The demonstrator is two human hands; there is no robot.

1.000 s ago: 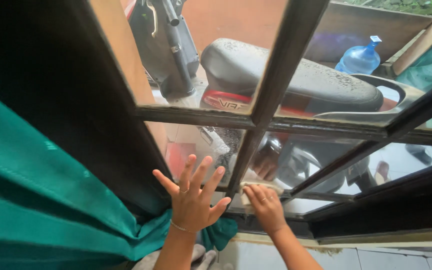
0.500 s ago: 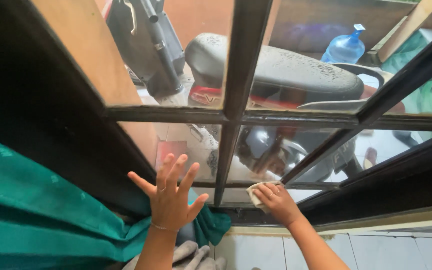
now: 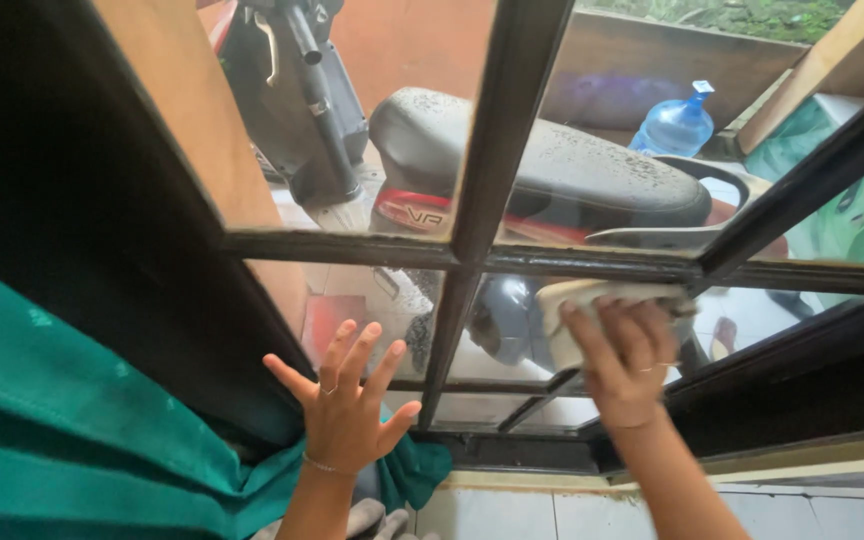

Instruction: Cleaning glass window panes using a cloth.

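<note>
My left hand (image 3: 344,405) lies flat with spread fingers against the lower left glass pane (image 3: 372,310) of a dark-framed window (image 3: 462,250). My right hand (image 3: 624,360) presses a pale cloth (image 3: 572,310) against the lower right pane, near its top under the horizontal bar. The cloth shows above and left of my fingers. Both wrists reach up from below the sill.
A teal curtain (image 3: 72,420) hangs at the left, bunched by my left wrist. Outside the glass stands a scooter with a grey seat (image 3: 552,160) and a blue water jug (image 3: 674,125). White tiles (image 3: 522,515) lie under the sill.
My right hand has swept the cloth from the bottom of the lower right pane up to its top. My left hand has stayed pressed on the left pane.
</note>
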